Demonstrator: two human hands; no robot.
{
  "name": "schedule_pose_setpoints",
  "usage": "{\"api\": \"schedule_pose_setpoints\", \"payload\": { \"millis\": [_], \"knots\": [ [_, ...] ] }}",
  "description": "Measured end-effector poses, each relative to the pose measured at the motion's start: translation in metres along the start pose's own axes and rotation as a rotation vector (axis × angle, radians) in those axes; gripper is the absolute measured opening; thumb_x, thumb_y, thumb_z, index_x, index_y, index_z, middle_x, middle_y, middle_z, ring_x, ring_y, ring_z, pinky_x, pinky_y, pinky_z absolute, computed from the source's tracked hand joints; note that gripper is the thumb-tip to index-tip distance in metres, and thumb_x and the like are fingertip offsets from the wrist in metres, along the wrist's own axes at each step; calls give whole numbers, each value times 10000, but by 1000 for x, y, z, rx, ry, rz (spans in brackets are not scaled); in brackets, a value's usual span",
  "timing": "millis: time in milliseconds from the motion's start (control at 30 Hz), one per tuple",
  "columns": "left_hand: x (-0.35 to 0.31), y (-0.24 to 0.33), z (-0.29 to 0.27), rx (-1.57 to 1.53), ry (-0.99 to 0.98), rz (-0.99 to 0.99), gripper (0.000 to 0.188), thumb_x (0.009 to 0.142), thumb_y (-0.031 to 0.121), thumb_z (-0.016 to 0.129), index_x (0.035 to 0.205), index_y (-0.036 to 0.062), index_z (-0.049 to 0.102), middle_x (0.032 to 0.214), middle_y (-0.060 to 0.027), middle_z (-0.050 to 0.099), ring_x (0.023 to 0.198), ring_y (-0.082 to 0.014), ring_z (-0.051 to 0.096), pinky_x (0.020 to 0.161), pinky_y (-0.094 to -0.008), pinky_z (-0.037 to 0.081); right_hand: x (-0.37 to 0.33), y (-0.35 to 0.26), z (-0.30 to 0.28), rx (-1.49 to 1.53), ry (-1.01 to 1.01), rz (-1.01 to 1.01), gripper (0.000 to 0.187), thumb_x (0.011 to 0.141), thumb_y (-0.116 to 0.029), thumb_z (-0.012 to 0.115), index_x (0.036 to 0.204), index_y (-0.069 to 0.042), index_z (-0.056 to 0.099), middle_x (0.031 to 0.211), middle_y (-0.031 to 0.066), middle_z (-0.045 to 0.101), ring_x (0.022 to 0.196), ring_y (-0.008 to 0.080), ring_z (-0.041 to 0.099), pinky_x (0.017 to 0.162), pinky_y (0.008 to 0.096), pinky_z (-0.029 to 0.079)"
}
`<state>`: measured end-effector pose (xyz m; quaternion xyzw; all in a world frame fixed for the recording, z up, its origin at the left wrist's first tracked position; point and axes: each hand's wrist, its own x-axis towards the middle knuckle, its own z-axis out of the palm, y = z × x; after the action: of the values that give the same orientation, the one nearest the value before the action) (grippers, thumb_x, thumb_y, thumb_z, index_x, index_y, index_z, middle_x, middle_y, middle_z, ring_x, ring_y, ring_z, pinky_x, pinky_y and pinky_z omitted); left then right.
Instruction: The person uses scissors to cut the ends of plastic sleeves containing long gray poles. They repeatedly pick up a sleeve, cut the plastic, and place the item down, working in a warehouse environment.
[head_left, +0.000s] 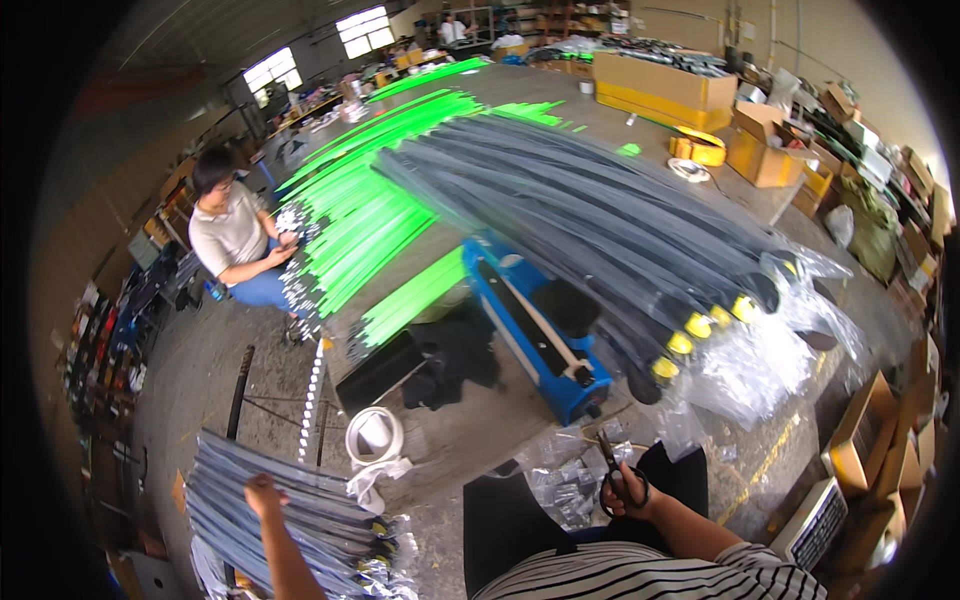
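My right hand (628, 492) is closed around the handles of dark scissors (608, 458), held above my lap with the blades pointing up and away. My left hand (264, 496) is at the lower left, fingers curled, over a bundle of long grey rods in clear plastic (255, 470). Whether it pinches any of the wrap is too small to tell. This bundle's near right end shows dark tips and crumpled film. A white tape roll (374, 436) stands between the bundle and a long blue machine (540, 340) on the table.
A large stack of wrapped grey rods (580, 190) with yellow ends (698, 325) covers the table's right side. Bright green rods (370, 240) lie beyond. A seated person (235, 230) works at the left. Cardboard boxes (765, 145) and a keyboard (812, 525) are at the right.
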<state>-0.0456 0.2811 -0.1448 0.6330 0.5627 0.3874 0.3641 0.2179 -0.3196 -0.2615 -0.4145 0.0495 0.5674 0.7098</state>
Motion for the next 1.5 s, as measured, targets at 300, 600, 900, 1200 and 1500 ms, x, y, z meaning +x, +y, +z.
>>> {"api": "schedule_pose_setpoints", "payload": {
  "millis": [300,600,900,1200,1500],
  "knots": [
    [-253,399,99,-294,-905,808,147,833,102,546,933,-5,537,655,-9,517,498,-59,487,424,-178,393,8,0,-21,54,-22,84,627,779,-682,304,682,-82,460,525,0,313,461,121,295,445,239,263],
    [-414,476,314,198,-1017,1155,244,819,170,552,1019,34,522,675,-60,539,459,-120,510,404,-271,429,-3,1,-35,-98,-145,-95,601,791,-658,335,689,-77,450,521,14,333,457,123,305,442,248,267],
    [-444,492,355,366,-1543,834,467,738,11,498,1187,134,475,667,-73,564,472,-108,519,411,-266,415,-16,6,-46,-37,-147,-159,595,805,-639,331,670,-69,437,519,16,328,444,122,303,432,247,277],
    [-448,475,355,535,-872,1622,381,744,178,618,1111,173,515,749,-153,609,768,-341,567,686,-417,443,-16,6,-44,-153,-173,-207,566,838,-596,311,633,-78,412,508,17,332,430,126,322,428,245,288],
    [-439,475,327,-573,-1312,321,369,754,-22,367,1104,15,482,819,-123,575,713,-209,583,611,-345,505,-25,4,-38,-336,-64,-239,687,855,-591,196,456,-76,412,434,48,410,417,155,400,464,267,334]
  ]
}}
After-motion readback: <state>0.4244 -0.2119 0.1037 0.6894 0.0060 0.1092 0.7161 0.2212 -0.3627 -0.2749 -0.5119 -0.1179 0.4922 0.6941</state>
